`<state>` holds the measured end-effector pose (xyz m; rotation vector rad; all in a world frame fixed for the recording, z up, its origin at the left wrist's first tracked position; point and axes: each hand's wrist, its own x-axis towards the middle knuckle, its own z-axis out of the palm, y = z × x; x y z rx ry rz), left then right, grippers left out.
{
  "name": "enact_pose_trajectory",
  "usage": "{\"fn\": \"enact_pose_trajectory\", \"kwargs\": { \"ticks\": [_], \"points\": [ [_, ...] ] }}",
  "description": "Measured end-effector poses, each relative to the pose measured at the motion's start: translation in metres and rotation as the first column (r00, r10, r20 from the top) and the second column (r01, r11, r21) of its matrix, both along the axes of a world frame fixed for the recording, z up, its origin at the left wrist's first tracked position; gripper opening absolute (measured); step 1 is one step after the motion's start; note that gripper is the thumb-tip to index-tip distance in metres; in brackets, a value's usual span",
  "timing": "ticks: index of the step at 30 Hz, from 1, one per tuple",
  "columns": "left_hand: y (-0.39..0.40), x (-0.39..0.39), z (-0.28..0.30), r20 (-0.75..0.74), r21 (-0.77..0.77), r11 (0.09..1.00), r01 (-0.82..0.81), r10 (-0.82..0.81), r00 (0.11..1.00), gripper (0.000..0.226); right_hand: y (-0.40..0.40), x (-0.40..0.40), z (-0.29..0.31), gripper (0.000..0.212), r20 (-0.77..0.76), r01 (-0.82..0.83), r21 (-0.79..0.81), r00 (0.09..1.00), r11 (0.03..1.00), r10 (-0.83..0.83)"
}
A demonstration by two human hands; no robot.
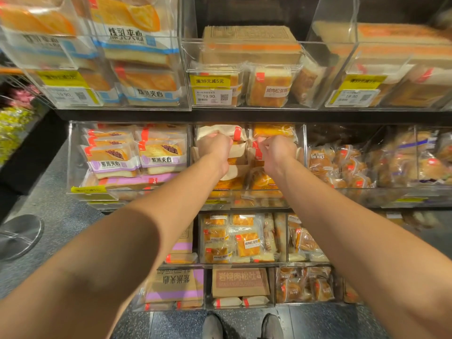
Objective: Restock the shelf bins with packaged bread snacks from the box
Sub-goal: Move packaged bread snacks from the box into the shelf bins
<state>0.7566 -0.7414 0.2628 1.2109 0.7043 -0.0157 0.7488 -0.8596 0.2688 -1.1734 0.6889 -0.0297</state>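
The left hand [215,146] reaches into the middle clear bin [304,152] of the second shelf row, fingers curled around a pale bread packet [220,130] with a red tab, held at the top of the stack there. The right hand [277,150] is just beside it in the same bin, fingers curled and pinching the edge of another packet [255,149]. Below both hands the bin holds more orange-labelled bread packets [261,181]. The bin to the left [71,157] holds purple-labelled sandwich bread in neat stacks; the bin to the right [391,194] holds small round buns in loose wrappers. Above, the top row of bins carries yellow price tags [210,81], and a brown cardboard box [249,42] sits in the middle top bin. Near the floor, lower bins hold more packets and flat cardboard boxes [239,282]. Two grey shoes [212,326] show at the near edge.
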Motion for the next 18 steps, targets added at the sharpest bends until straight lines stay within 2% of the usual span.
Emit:
{"fn": "enact_pose_trajectory", "kwargs": {
  "ticks": [2,5,8,11,13,15,18],
  "points": [
    [0.001,0.000,-0.005,0.006,0.010,1.000,0.013,-0.013,1.000,0.031,0.000,-0.001,-0.002,0.032,-0.026,0.031,0.005,0.999,1.000,-0.031],
    [0.003,-0.003,-0.002,-0.004,0.080,0.997,0.017,-0.017,1.000,0.026,0.003,-0.007,0.002,0.026,-0.052,0.035,-0.018,0.998,0.999,-0.036],
    [0.010,-0.010,0.002,0.007,0.120,0.993,0.010,-0.011,1.000,0.032,0.008,-0.018,0.008,0.027,-0.022,0.027,-0.109,0.999,0.994,-0.030],
    [0.017,-0.022,0.004,0.031,0.234,0.971,0.051,-0.060,0.998,0.022,0.015,-0.039,0.008,0.026,0.013,-0.065,-0.255,0.997,0.965,0.071],
    [0.025,-0.040,0.001,0.038,0.387,0.917,0.093,-0.117,0.992,0.020,0.021,-0.056,0.003,0.025,0.027,-0.144,-0.385,0.986,0.912,0.167],
    [0.034,-0.064,-0.005,0.006,0.538,0.830,0.150,-0.181,0.983,0.017,0.026,-0.073,-0.005,0.020,0.025,-0.240,-0.527,0.955,0.815,0.297],
    [0.049,-0.111,-0.023,-0.063,0.624,0.755,0.198,-0.205,0.977,0.011,0.033,-0.105,-0.017,0.014,0.009,-0.355,-0.672,0.874,0.650,0.487]
  ]
}}
